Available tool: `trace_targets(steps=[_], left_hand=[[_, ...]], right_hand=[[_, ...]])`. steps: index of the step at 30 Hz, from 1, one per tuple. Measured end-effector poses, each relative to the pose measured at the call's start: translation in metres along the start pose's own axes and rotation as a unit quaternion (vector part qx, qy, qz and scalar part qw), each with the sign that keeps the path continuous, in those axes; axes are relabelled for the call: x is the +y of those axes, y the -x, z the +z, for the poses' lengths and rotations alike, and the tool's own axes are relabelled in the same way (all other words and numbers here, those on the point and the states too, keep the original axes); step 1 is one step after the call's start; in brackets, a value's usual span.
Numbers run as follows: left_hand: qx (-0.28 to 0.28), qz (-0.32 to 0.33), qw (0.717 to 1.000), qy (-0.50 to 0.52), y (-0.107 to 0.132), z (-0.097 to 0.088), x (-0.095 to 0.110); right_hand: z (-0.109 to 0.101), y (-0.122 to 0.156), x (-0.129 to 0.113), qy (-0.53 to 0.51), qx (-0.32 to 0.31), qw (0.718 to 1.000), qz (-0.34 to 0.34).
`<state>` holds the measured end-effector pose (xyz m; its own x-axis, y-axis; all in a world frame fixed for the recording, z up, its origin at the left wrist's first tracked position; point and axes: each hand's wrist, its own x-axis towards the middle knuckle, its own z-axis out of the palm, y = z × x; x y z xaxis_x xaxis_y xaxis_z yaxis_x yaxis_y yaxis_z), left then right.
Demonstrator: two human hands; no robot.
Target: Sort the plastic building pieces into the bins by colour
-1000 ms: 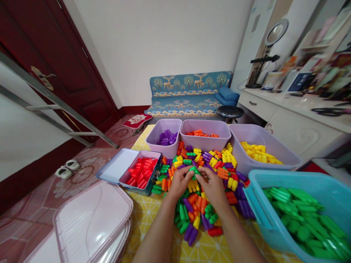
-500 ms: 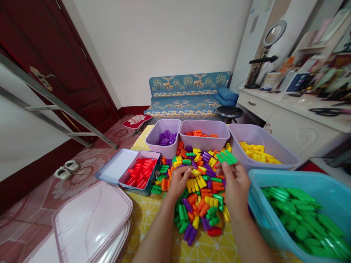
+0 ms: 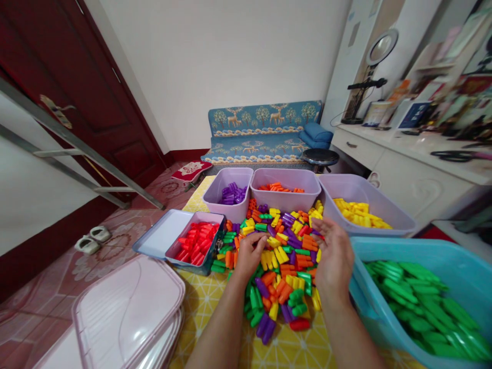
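Observation:
A mixed pile of plastic finger-shaped blocks (image 3: 282,284) in green, orange, purple, yellow and red covers the middle of the table. My left hand (image 3: 249,252) rests low on its left side, fingers curled and thumb close to the index finger, beside a yellow block (image 3: 273,242). Anything in that pinch is too hidden to make out. Over the pile's right edge, my right hand (image 3: 335,253) is raised with loosely bent fingers apart, and I see no block in it. To its right stands a turquoise bin (image 3: 363,287) of green blocks (image 3: 423,302).
Along the back stand lilac bins with purple blocks (image 3: 233,193), orange blocks (image 3: 279,187) and yellow blocks (image 3: 360,213). An open tin (image 3: 210,264) at left holds red blocks (image 3: 198,242). Stacked lids (image 3: 128,307) lie at front left. A sofa (image 3: 261,136) is beyond.
The green block that my right hand held up is no longer in it, and its fingers have opened. My left hand stays in nearly the same place.

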<state>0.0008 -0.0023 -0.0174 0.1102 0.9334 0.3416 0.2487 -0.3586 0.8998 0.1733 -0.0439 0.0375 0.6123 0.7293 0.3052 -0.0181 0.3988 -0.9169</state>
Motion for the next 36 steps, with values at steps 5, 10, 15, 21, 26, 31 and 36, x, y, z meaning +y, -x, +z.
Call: trace_targets(steps=[5, 10, 15, 21, 26, 31, 36], left_hand=[[0.112, 0.055, 0.977, -0.171, 0.003, -0.002, 0.004], [0.173, -0.020, 0.908, -0.381, 0.006, -0.003, 0.009], [0.101, -0.068, 0.891, -0.437, 0.004, 0.001, 0.006], [0.040, -0.068, 0.921, -0.382, 0.001, -0.002, 0.011], [-0.016, -0.055, 0.974, -0.218, 0.000, -0.001, 0.013], [-0.053, -0.025, 0.998, -0.013, -0.002, -0.003, 0.015], [-0.006, -0.048, 0.994, 0.094, -0.004, -0.004, 0.012]], right_hand=[[-0.002, 0.002, 0.044, 0.373, -0.143, 0.912, -0.096], [-0.007, 0.004, 0.059, 0.549, -0.133, 0.819, -0.105], [-0.006, 0.002, 0.054, 0.540, -0.146, 0.821, -0.115], [0.009, 0.008, 0.044, 0.493, -0.272, 0.826, 0.017], [0.014, 0.011, 0.050, 0.341, -0.311, 0.883, 0.083], [0.013, 0.012, 0.048, 0.164, -0.335, 0.924, 0.087], [0.011, 0.012, 0.041, 0.140, -0.347, 0.925, 0.057]])
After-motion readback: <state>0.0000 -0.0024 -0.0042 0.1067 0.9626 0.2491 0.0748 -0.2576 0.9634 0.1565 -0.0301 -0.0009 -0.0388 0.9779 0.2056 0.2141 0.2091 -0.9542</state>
